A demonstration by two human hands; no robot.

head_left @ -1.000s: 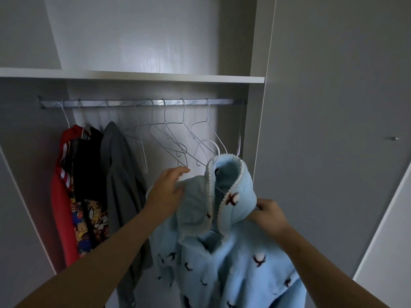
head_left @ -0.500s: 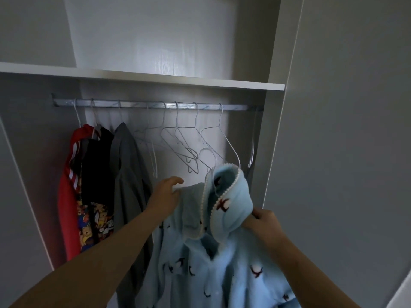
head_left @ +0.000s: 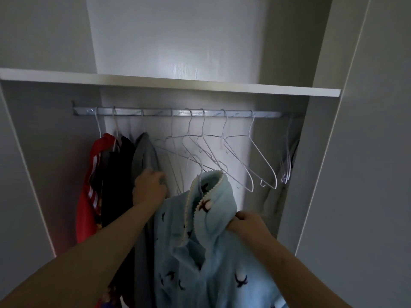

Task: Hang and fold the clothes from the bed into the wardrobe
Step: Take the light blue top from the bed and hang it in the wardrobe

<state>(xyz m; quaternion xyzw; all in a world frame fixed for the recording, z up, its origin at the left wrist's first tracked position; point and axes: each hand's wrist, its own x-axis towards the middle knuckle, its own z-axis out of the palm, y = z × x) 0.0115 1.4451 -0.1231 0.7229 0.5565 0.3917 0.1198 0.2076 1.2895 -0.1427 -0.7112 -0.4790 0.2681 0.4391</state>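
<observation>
A light blue fleece top (head_left: 213,252) with dark bird prints and a beaded collar hangs in front of the open wardrobe. A white wire hanger's hook (head_left: 195,160) rises out of its collar, below the rail (head_left: 235,113) and not on it. My left hand (head_left: 149,188) has its fingers curled at the top's left shoulder, close against the grey garment (head_left: 144,156). My right hand (head_left: 248,223) grips the top's right shoulder just under the collar.
Red (head_left: 86,207), black (head_left: 116,185) and grey garments hang at the rail's left end. Several bare wire hangers (head_left: 251,156) fill the middle, and more (head_left: 285,170) hang at the far right. A white shelf (head_left: 178,84) spans above. The wardrobe's side panel (head_left: 367,174) stands to the right.
Both hands have carried the blue top up and deeper into the wardrobe. My left hand has moved left, up against the grey garment. The view has closed in on the rail.
</observation>
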